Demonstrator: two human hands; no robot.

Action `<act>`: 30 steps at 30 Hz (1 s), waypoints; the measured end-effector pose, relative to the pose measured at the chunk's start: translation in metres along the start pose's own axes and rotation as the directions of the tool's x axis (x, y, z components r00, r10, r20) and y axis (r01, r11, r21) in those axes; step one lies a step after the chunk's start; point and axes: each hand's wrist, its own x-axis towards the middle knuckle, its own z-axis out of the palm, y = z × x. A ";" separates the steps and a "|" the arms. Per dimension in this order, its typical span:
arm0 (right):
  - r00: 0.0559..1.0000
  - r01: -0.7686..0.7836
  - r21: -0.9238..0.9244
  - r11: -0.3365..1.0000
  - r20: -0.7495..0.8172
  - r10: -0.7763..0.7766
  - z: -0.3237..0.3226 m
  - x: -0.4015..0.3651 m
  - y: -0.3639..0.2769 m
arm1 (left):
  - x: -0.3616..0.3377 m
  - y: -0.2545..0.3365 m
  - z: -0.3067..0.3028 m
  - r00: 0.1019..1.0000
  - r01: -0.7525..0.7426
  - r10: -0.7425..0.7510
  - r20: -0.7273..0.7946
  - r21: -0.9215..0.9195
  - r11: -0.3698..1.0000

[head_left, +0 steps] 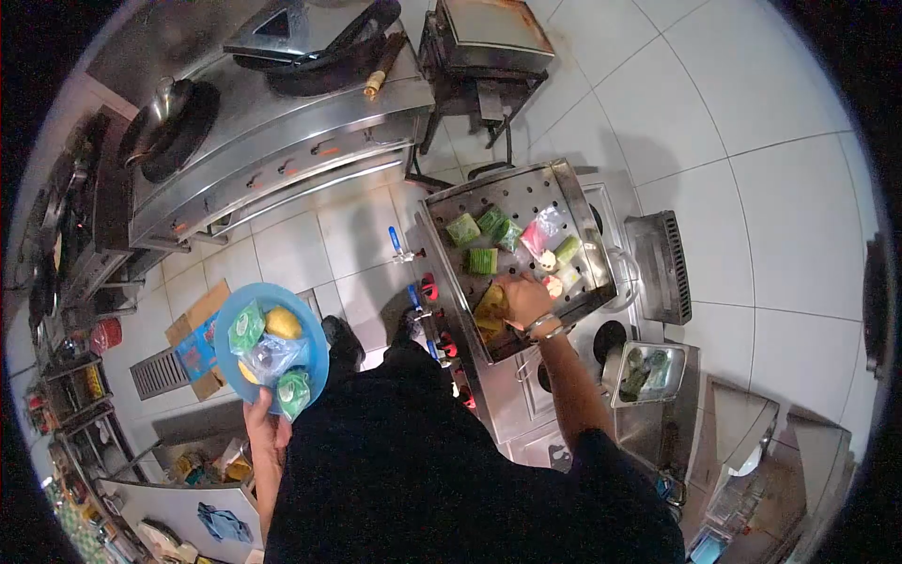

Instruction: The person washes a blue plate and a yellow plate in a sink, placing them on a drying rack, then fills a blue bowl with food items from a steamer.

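My left hand (267,425) grips the lower edge of a light blue plate (317,331), held out to the left. On the plate lie a yellow oval food piece (283,323), green-and-clear plastic packets (246,325) and a clear plastic bag (273,355). My right hand (528,301) reaches into a perforated metal tray (515,193), its fingers curled at a yellow food piece (489,308) near the front corner; the fingertips are partly hidden. Nearby in the tray are several green wrapped pieces (482,261), a pink-and-clear packet (540,232) and small whitish pieces (548,260).
A steel stove (282,179) with pans stands at upper left. Gas valves with blue handles (395,239) stick out from the tray's stand. A steel container (655,374) with green items sits to the right. A flattened cardboard box (195,343) lies on the floor beside a drain grate (158,374).
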 end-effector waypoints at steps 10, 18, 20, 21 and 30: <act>0.937 0.055 0.319 0.946 -0.343 0.061 -0.032 0.001 0.026 | -0.003 0.008 0.011 0.998 0.042 -0.044 -0.055 -0.045 0.998; 0.994 0.110 -0.049 0.993 -0.021 -0.111 -0.020 -0.023 0.001 | -0.002 0.005 0.011 0.999 -0.009 0.006 -0.048 -0.072 0.997; 0.997 0.077 -0.096 0.992 -0.009 -0.079 -0.016 -0.023 0.000 | -0.003 0.008 0.013 0.998 0.022 -0.025 -0.049 -0.055 0.998; 0.999 0.042 -0.143 0.989 0.003 -0.042 -0.015 -0.024 -0.001 | -0.003 0.006 0.010 0.999 0.025 -0.027 -0.047 -0.054 0.998; 0.967 0.232 0.072 0.970 -0.123 -0.222 -0.016 -0.019 -0.004 | -0.002 0.004 0.011 1.000 -0.021 0.020 -0.010 -0.003 1.000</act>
